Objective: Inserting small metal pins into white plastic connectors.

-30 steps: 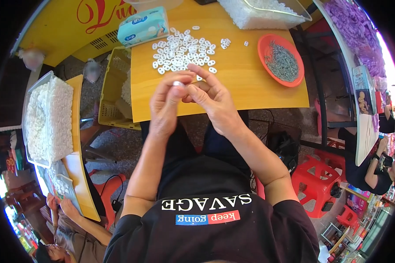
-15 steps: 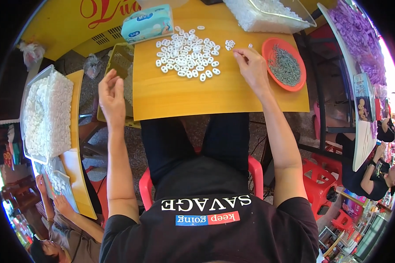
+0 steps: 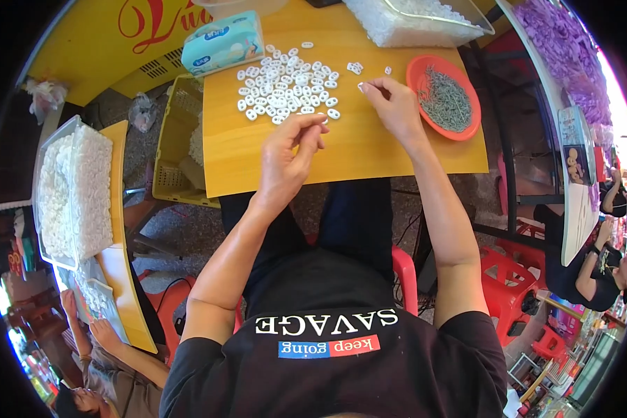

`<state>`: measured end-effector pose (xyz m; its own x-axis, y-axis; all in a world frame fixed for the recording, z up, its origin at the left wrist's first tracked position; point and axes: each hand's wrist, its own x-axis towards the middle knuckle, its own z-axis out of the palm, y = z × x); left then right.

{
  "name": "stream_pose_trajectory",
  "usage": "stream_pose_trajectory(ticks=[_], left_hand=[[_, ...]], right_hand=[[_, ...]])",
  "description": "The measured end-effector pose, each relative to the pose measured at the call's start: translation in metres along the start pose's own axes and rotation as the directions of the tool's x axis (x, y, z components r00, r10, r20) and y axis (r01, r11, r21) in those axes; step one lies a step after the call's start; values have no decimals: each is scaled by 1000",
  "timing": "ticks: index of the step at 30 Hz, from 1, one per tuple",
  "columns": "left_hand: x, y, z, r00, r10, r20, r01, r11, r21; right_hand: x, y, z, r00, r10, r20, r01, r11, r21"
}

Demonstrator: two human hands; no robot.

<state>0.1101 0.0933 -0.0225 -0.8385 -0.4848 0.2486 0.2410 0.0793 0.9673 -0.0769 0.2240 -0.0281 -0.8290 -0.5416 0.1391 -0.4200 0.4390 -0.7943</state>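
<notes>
A pile of white oval plastic pieces (image 3: 283, 90), each with two dark holes, lies spread on the yellow table. My left hand (image 3: 289, 157) is over the table at the pile's near edge. Its fingers are bent, the thumb stands apart from them, and nothing shows between them. One oval piece is partly hidden behind those fingertips. To the right, the thumb and forefinger of my right hand (image 3: 393, 104) pinch a small white plastic piece (image 3: 361, 87). A few similar small white pieces (image 3: 355, 67) lie just beyond it. Beside my right hand stands a red bowl (image 3: 412, 73) of grey metal screws or pins (image 3: 447, 101).
A blue tissue pack (image 3: 223, 43) lies at the back left, and a clear bin of whitish pieces (image 3: 414, 24) at the back right. A yellow crate (image 3: 168, 182) is left of the table. Another person's hands (image 3: 104, 334) work at a side table on the left.
My left hand has swung right, from over the crate to the near edge of the pile. My right hand has drawn slightly nearer, with a small white piece now showing in its fingertips.
</notes>
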Motion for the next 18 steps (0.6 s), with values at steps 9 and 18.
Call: stream_pose_trajectory(ticks=[9, 18], left_hand=[[30, -7, 46, 993, -119, 21, 121, 983, -140], [23, -16, 58, 999, -40, -36, 38, 998, -52]], right_hand=[[-46, -20, -22, 890, 216, 402, -457, 402, 794], [-71, -25, -2, 921, 239, 308, -369, 281, 886]])
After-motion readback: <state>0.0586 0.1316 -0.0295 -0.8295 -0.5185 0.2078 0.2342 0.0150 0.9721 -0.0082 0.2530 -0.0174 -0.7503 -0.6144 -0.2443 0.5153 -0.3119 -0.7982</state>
